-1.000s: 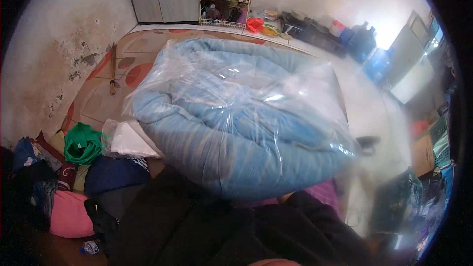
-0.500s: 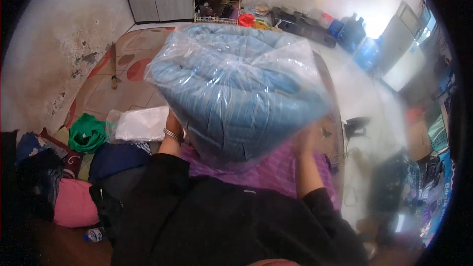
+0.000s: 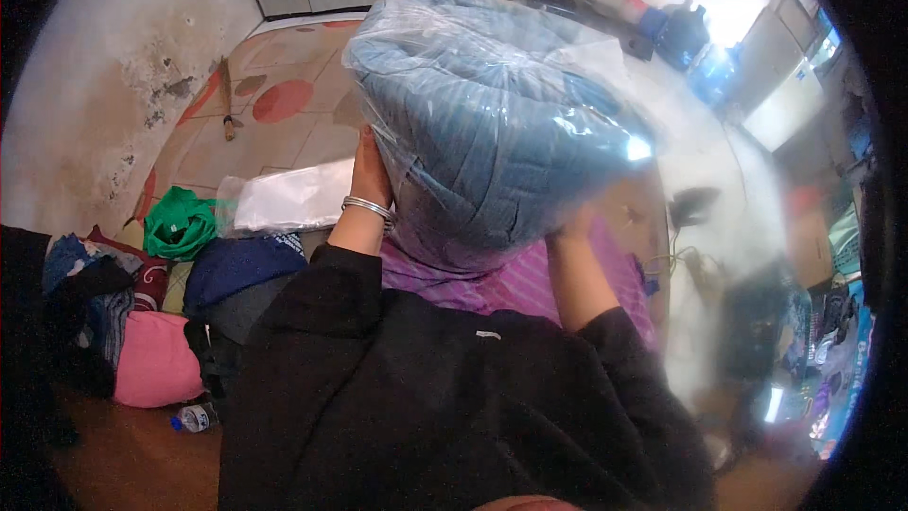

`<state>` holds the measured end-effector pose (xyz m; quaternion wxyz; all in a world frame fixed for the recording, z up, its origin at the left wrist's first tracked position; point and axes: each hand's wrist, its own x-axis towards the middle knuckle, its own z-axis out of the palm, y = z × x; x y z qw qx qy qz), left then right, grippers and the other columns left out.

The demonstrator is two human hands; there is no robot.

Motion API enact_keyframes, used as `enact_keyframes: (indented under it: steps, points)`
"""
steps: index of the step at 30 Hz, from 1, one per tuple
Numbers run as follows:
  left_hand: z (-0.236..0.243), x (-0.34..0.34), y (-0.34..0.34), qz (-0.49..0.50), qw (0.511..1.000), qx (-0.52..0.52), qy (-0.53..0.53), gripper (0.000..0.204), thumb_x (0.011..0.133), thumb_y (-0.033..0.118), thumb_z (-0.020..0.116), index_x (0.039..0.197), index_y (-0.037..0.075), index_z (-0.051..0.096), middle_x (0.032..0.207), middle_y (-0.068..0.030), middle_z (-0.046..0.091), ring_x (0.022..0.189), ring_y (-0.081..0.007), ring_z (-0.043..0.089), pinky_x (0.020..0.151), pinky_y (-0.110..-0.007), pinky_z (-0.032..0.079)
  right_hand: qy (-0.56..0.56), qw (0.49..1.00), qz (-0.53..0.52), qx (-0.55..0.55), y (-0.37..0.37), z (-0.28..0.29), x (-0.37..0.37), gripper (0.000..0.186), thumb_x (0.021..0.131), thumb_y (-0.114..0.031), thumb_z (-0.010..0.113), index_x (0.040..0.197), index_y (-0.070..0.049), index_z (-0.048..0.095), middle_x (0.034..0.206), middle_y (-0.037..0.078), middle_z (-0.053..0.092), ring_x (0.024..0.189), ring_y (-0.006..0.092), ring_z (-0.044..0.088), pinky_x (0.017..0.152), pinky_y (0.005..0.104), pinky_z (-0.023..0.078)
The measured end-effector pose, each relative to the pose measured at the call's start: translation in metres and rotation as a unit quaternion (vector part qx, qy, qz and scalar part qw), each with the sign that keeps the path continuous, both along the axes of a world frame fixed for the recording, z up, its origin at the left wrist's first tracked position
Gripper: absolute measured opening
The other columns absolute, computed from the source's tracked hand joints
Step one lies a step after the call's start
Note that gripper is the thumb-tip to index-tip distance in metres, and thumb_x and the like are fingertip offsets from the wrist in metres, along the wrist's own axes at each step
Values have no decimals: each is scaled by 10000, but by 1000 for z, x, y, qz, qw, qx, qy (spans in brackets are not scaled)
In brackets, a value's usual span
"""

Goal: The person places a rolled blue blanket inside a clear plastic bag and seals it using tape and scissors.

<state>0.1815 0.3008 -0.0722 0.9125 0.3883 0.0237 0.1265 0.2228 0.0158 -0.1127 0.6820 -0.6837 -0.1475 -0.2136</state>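
Observation:
A clear plastic bag point(image 3: 463, 132) packed with folded blue, denim-like cloth is raised in front of me, tilted, with its top away from me. My left hand point(image 3: 372, 168), with silver bangles on the wrist, presses against the bag's left side. On the lower right side, my right hand point(image 3: 571, 223) grips the bag; its fingers are mostly hidden behind it and blurred. Beneath the bag spreads a purple striped cloth point(image 3: 515, 286). Left of my left wrist lies a stack of flat clear plastic bags point(image 3: 293, 197).
A green plastic bag point(image 3: 180, 224), a navy cloth bundle point(image 3: 241, 274) and a pink cloth bundle point(image 3: 159, 360) lie at the left, near a small bottle point(image 3: 196, 417). A clothes iron point(image 3: 693, 206) with its cord stands at the right. Blue water jugs point(image 3: 683, 33) stand farther back.
The bagged blue cloth has moved up and slightly right in view, tilting more, with both hands still on it. The view itself has shifted a little.

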Motion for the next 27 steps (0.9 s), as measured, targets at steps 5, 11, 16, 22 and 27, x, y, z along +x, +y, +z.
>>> enact_keyframes:
  steps: [5,11,16,22,27]
  points:
    - [-33,13,23,19,995,98,-31,732,907,623,278,1363,57,363,1327,-103,470,1186,-256,469,999,-372,361,172,914,161,330,-33,-49,10,566,953,-479,324,1330,-58,366,1288,103,453,1145,266,440,997,359,332]
    - [-192,38,49,-40,990,127,49,544,969,449,276,1314,61,439,1266,-121,525,1163,-288,486,975,-354,384,259,896,101,346,4,-110,5,565,944,-473,366,1339,-70,353,1320,113,437,1156,279,436,970,375,364]
    - [-197,42,22,-39,949,291,119,528,963,428,289,1306,57,444,1258,-126,528,1159,-290,488,971,-355,386,337,890,54,301,17,-153,13,578,938,-487,362,1341,-73,355,1325,117,432,1164,281,430,974,387,354]
    - [-214,64,39,-35,906,401,130,510,957,402,305,1297,52,451,1248,-133,531,1154,-292,491,967,-358,389,405,880,35,245,-15,-165,-7,594,932,-505,358,1343,-76,357,1330,121,426,1174,284,422,980,402,341]
    - [-221,64,1,-55,847,515,119,495,951,381,319,1290,48,456,1240,-139,534,1150,-294,494,963,-360,391,439,872,13,215,-39,-166,-9,607,926,-519,354,1344,-78,359,1335,124,421,1182,287,416,984,414,330]
